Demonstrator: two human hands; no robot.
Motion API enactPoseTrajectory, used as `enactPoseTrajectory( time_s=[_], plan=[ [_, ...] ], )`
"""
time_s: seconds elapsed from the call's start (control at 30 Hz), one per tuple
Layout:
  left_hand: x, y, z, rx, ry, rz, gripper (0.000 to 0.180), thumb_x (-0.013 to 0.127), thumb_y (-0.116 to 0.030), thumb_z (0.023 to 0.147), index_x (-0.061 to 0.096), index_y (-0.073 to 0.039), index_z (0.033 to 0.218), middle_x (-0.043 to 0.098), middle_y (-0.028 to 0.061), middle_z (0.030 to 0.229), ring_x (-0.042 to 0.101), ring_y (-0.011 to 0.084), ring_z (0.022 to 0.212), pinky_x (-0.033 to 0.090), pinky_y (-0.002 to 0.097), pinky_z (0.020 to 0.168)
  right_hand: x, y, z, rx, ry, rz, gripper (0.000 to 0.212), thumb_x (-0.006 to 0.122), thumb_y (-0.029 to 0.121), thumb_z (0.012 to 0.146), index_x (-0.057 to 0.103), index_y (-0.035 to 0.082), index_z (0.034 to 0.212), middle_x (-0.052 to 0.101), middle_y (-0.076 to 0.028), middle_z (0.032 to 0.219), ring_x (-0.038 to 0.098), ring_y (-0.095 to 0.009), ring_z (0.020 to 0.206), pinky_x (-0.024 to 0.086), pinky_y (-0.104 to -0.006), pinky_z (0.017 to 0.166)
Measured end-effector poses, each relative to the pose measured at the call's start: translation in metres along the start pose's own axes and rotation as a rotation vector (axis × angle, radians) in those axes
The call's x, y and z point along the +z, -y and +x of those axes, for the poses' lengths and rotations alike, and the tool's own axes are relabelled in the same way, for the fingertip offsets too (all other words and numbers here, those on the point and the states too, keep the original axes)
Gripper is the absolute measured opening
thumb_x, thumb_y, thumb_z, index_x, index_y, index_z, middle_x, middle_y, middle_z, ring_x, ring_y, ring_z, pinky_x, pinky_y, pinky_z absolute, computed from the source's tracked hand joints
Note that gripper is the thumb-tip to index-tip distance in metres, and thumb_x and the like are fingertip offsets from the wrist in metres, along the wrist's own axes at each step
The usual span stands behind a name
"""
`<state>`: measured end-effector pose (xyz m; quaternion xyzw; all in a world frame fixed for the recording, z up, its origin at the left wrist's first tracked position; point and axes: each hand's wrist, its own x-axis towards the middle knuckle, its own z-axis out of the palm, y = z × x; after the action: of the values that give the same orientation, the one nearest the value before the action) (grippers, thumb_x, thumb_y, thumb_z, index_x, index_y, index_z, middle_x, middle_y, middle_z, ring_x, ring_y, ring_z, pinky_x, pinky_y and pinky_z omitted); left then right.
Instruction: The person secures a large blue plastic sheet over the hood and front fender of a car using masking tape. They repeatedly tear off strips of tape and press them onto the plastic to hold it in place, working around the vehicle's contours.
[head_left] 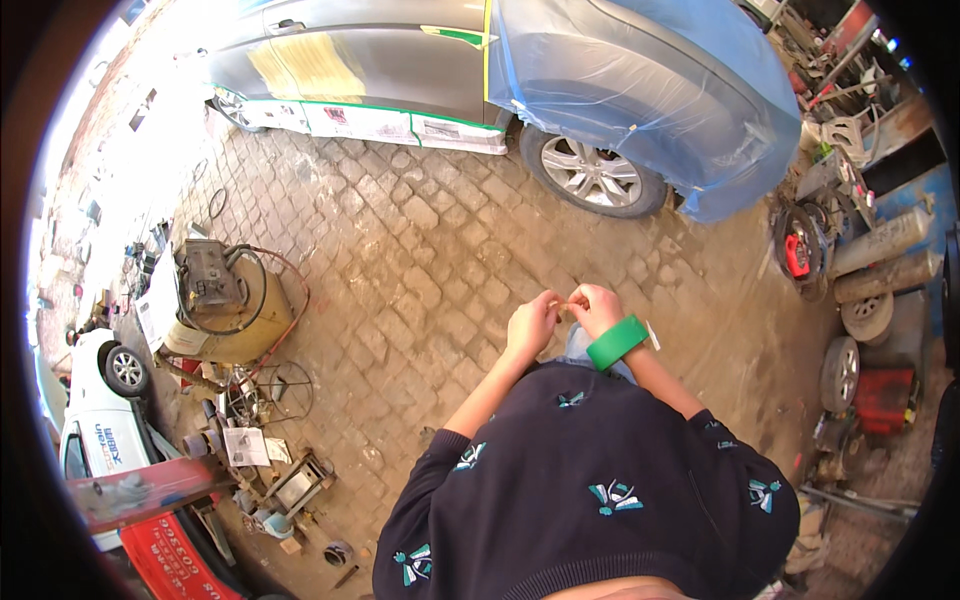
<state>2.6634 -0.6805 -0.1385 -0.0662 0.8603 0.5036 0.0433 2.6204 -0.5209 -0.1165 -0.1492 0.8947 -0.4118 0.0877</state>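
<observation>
My left hand (533, 326) and my right hand (596, 309) meet in front of my body, fingertips pinched close together. Something small and tan seems to show between them, too small to name. A roll of green masking tape (617, 343) hangs around my right wrist like a bracelet. Ahead stands a grey car (390, 65), its front covered in bluish plastic film (640, 70). Green tape edges the paper (350, 124) along its sill, and a yellowish patch (318, 68) marks its doors. Both hands are well short of the car.
A yellowish machine (232, 335) with a hose stands on the stone paving at left, near a white car (95, 400) and a red panel (165, 560). At right are gas cylinders (885, 245), loose wheels (842, 372) and a red box (885, 400).
</observation>
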Motion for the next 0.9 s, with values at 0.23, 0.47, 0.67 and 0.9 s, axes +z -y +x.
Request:
enactPoseTrajectory(
  time_s=[0.23,0.47,0.67,0.9],
  plan=[
    [-0.003,0.008,0.022,0.004,0.025,0.003,0.012,0.056,-0.020,0.093,0.061,-0.013,0.101,0.071,0.0083,0.073,0.069,0.0311,0.075,0.052,0.0425,0.065,-0.002,0.000,0.020,0.069,-0.015,0.044,0.007,0.071,0.005,0.081,0.065,0.002,0.083,0.069,-0.011,0.080,0.068,-0.021,0.071,0.054,-0.0328,0.065],
    [0.003,0.006,0.076,-0.003,0.155,0.010,0.010,0.052,-0.020,0.095,0.055,-0.014,0.103,0.065,0.0126,0.072,0.066,0.0360,0.073,0.049,0.0481,0.064,-0.014,-0.040,0.065,0.122,-0.096,0.019,0.011,0.073,0.007,0.078,0.063,0.004,0.080,0.066,-0.011,0.077,0.065,-0.026,0.074,0.052,-0.0373,0.068],
    [-0.006,0.047,0.173,-0.062,0.154,0.108,0.010,0.050,-0.020,0.096,0.054,-0.014,0.103,0.065,0.0194,0.077,0.066,0.0394,0.076,0.049,0.0511,0.064,0.005,-0.054,0.160,0.219,0.059,0.106,0.007,0.070,0.007,0.083,0.065,0.003,0.085,0.070,-0.009,0.079,0.067,-0.018,0.070,0.055,-0.0315,0.067],
    [-0.025,0.096,0.296,-0.153,0.089,0.240,0.014,0.051,-0.014,0.091,0.052,-0.008,0.104,0.067,0.0207,0.080,0.066,0.0415,0.078,0.050,0.0519,0.066,0.047,-0.082,0.303,0.215,0.143,0.067,0.010,0.070,0.011,0.083,0.063,0.005,0.082,0.068,-0.012,0.080,0.067,-0.026,0.072,0.053,-0.0380,0.066]
  ],
)
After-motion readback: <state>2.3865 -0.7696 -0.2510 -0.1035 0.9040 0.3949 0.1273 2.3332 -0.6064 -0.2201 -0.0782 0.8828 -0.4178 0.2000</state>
